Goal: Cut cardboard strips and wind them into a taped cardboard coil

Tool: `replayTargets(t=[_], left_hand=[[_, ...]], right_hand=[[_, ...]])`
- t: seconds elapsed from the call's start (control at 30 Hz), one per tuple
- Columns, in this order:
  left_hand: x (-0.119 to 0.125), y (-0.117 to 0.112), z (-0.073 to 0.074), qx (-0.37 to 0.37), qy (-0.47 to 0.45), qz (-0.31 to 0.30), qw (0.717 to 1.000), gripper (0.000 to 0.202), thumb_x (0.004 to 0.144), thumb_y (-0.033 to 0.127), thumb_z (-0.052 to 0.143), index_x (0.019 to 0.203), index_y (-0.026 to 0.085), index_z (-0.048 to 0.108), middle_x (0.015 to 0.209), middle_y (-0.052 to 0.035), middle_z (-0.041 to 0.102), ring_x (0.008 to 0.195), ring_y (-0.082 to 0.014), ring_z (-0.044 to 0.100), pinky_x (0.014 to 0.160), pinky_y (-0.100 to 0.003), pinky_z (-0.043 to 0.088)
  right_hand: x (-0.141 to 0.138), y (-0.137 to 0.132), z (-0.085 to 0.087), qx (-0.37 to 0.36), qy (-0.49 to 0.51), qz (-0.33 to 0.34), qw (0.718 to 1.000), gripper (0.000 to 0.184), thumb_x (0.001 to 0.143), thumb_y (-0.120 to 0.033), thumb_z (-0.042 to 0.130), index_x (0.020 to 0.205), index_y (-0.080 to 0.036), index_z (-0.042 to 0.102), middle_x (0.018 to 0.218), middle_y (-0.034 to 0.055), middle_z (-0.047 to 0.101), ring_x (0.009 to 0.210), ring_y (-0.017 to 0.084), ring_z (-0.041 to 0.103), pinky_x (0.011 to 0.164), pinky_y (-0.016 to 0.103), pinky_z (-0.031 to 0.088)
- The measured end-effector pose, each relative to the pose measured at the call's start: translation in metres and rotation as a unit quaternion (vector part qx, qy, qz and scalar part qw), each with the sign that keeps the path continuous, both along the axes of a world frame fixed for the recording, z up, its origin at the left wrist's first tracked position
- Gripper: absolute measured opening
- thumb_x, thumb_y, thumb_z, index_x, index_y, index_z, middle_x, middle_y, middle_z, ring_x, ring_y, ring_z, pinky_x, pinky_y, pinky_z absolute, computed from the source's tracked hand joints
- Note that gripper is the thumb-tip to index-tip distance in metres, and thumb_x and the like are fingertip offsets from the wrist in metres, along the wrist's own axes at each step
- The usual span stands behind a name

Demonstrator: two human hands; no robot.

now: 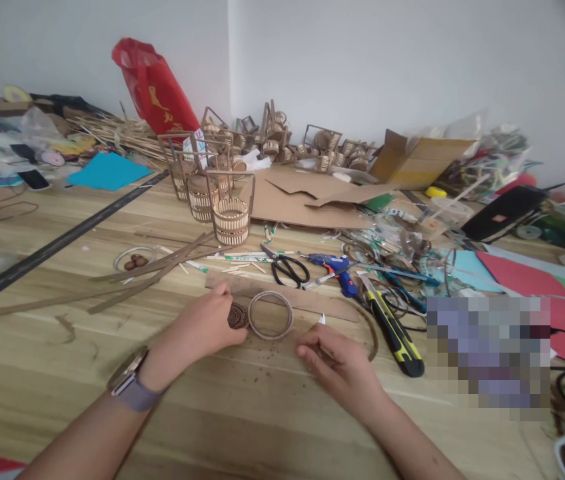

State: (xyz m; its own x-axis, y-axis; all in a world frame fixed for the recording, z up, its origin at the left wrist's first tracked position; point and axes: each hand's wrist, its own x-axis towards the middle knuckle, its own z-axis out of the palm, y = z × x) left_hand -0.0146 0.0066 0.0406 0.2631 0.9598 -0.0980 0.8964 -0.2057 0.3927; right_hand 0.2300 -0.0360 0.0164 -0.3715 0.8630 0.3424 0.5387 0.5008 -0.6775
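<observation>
My left hand [212, 319], with a watch on the wrist, grips a tight brown coil of corrugated strip [237, 316] at the table's near middle. Just right of the coil lies a pale ring [271, 315], apart from my fingers. My right hand [337, 360] is closed, thumb against the fingers, right of the ring; whatever it pinches is hidden. A small white pointed tip [322, 319] shows behind its knuckles. Beyond the hands lie a flat brown strip [307, 303], black-handled scissors [290, 268], a blue glue gun [337, 270] and a yellow-black utility knife [396, 328].
Small slatted wooden buckets [231, 223] stand beyond the long brown strips [155, 273]. Another ring [135, 259] encircles several brown balls. Cardboard sheets [292, 200], an open carton [420, 160] and a red bag [155, 93] are by the wall. Brown crumbs dot the wood between my hands.
</observation>
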Motion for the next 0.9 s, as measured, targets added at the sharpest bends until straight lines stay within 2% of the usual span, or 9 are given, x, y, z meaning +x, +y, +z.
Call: replayTargets(t=[0.07,0.2,0.3,0.37,0.47,0.57,0.7,0.8,0.9], left_hand=[[0.002,-0.004,0.007,-0.008,0.020,-0.018,1.000,0.015,0.073,0.032,0.060,0.079,0.019,0.062,0.108,-0.0082,0.062,0.073,-0.0227,0.067,0.068,-0.034,0.051],[0.011,-0.021,0.022,0.063,-0.019,-0.035,0.997,0.036,0.074,0.033,0.061,0.107,0.018,0.062,0.129,-0.0103,0.056,0.096,-0.0288,0.067,0.084,-0.040,0.053],[0.022,-0.042,0.025,0.101,-0.065,-0.114,0.986,0.048,0.071,0.029,0.066,0.118,0.018,0.059,0.136,-0.0118,0.055,0.111,-0.0320,0.062,0.094,-0.041,0.052],[0.029,-0.053,0.023,0.101,-0.092,-0.169,0.976,0.053,0.070,0.025,0.067,0.122,0.018,0.057,0.136,-0.0122,0.056,0.116,-0.0317,0.060,0.096,-0.040,0.052],[0.034,-0.057,0.020,0.073,-0.107,-0.189,0.973,0.056,0.071,0.026,0.068,0.125,0.017,0.056,0.140,-0.0136,0.054,0.118,-0.0320,0.060,0.098,-0.041,0.052],[0.032,-0.050,0.021,0.027,-0.113,-0.157,0.981,0.054,0.071,0.029,0.069,0.122,0.016,0.059,0.142,-0.0146,0.052,0.118,-0.0332,0.060,0.100,-0.043,0.051],[0.025,-0.040,0.024,-0.058,-0.133,-0.140,0.979,0.049,0.068,0.032,0.073,0.114,0.017,0.064,0.137,-0.0122,0.056,0.119,-0.0345,0.058,0.100,-0.043,0.049],[0.022,-0.037,0.025,-0.127,-0.153,-0.144,0.969,0.045,0.065,0.031,0.076,0.106,0.017,0.068,0.124,-0.0088,0.062,0.109,-0.0314,0.062,0.094,-0.041,0.051],[0.020,-0.035,0.024,-0.175,-0.202,-0.166,0.949,0.043,0.062,0.028,0.079,0.103,0.020,0.069,0.111,-0.0033,0.065,0.098,-0.0251,0.064,0.086,-0.033,0.052]], right_hand=[[0.000,0.000,-0.001,-0.013,0.008,0.000,1.000,0.031,0.096,-0.035,0.052,0.070,-0.021,0.062,0.061,0.0002,0.060,0.055,0.013,0.054,0.053,0.022,0.042],[-0.003,-0.001,-0.003,-0.089,0.077,-0.032,0.993,0.021,0.091,-0.039,0.060,0.082,-0.021,0.068,0.067,0.0013,0.064,0.061,0.015,0.058,0.059,0.025,0.045],[-0.009,-0.002,-0.004,-0.174,0.221,-0.031,0.959,0.035,0.084,-0.048,0.071,0.107,-0.022,0.069,0.075,0.0016,0.066,0.064,0.015,0.059,0.059,0.026,0.047],[-0.011,-0.004,-0.004,-0.211,0.302,-0.005,0.930,0.040,0.081,-0.052,0.074,0.109,-0.024,0.070,0.078,0.0022,0.067,0.065,0.014,0.059,0.059,0.026,0.048],[-0.008,-0.004,-0.003,-0.213,0.362,-0.011,0.907,0.030,0.082,-0.051,0.073,0.093,-0.023,0.076,0.073,0.0028,0.067,0.063,0.014,0.059,0.058,0.026,0.049],[0.003,0.003,0.001,-0.181,0.435,-0.094,0.877,0.029,0.077,-0.050,0.078,0.083,-0.022,0.078,0.065,0.0007,0.064,0.056,0.011,0.054,0.054,0.023,0.045],[0.024,0.020,0.015,-0.135,0.525,-0.213,0.813,0.037,0.059,-0.050,0.090,0.072,-0.018,0.076,0.055,-0.0034,0.055,0.048,0.006,0.041,0.045,0.018,0.035],[0.039,0.031,0.024,-0.125,0.566,-0.255,0.774,0.039,0.053,-0.046,0.093,0.069,-0.017,0.073,0.048,-0.0079,0.044,0.045,0.004,0.034,0.044,0.016,0.031],[0.043,0.035,0.025,-0.129,0.567,-0.265,0.769,0.042,0.051,-0.046,0.094,0.074,-0.017,0.073,0.048,-0.0093,0.042,0.045,0.004,0.033,0.044,0.016,0.030]])
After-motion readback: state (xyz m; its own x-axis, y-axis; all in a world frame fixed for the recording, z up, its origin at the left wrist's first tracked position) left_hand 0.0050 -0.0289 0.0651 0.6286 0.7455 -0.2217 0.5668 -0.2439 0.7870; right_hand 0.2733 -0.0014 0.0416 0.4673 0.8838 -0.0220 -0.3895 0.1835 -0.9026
